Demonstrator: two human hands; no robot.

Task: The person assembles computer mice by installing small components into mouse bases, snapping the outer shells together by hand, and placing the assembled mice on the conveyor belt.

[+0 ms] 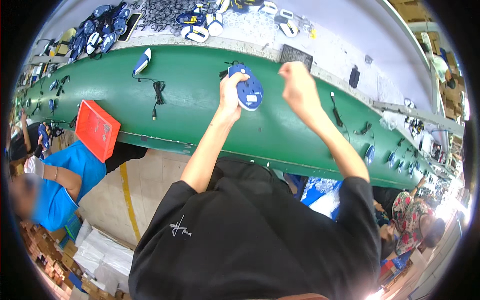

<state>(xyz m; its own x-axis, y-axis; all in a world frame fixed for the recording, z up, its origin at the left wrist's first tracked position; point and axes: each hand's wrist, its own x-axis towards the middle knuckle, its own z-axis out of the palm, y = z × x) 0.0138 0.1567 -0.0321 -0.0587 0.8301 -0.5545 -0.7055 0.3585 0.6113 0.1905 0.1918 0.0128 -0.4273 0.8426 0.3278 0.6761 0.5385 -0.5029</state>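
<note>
Above the green belt, my left hand (229, 100) is closed round a blue oval corded device (251, 92) with a white rim. Its blue face, with small holes and a pale label, is turned up, and my thumb lies across it. A dark cord bundle shows just behind it. To the right of the device and apart from it, my right hand (300, 86) is raised with its fingers curled together. Slight blur covers the fingertips, and anything in them is hidden.
On the green belt (190, 100) lie a blue-and-white device (142, 62), a black cable (158, 92) and more corded units (370, 154) at right. Behind is a ledge with a dark pad (296, 56) and black rings (160, 17). A red tray (95, 131) stands left, near a person in blue (80, 170).
</note>
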